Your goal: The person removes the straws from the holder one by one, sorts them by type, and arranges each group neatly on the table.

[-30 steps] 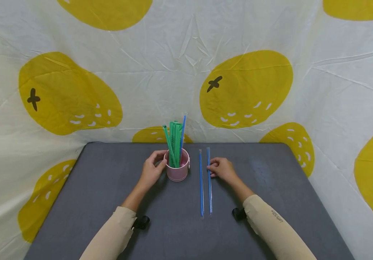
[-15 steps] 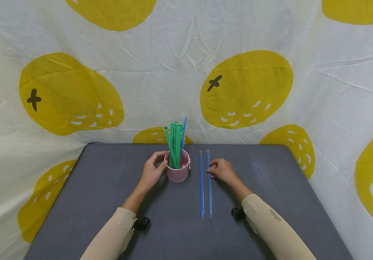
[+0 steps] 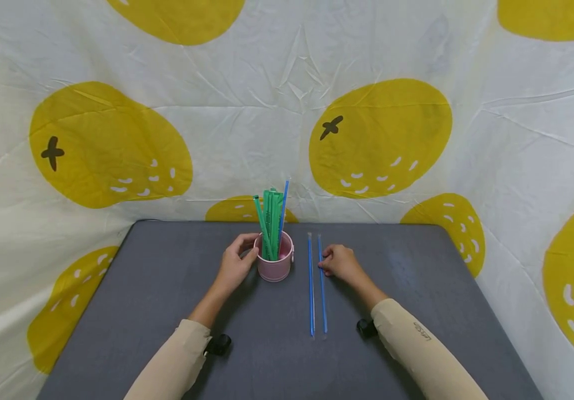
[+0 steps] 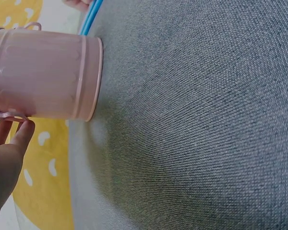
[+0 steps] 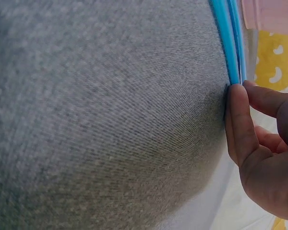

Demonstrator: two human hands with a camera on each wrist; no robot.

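A pink cup (image 3: 275, 262) stands on the grey table (image 3: 157, 289) and holds several green straws (image 3: 269, 222) and one blue straw (image 3: 283, 203). My left hand (image 3: 236, 261) curls round the cup's left side. In the left wrist view its fingers (image 4: 9, 143) lie against the cup (image 4: 43, 74) by a small handle. Right of the cup, two long blue straws (image 3: 311, 289) lie side by side on the table. My right hand (image 3: 339, 262) rests on the table with its fingertips (image 5: 237, 96) touching the right straw (image 3: 322, 294) near its far end.
A white cloth printed with yellow fruit (image 3: 379, 136) hangs behind and beside the table. Black wrist mounts (image 3: 218, 343) sit at both sleeves. The table's far edge runs just behind the cup.
The far end of the right straw has slid slightly left, closer to the other straw, with my right fingertips against it. The left hand stays on the cup.
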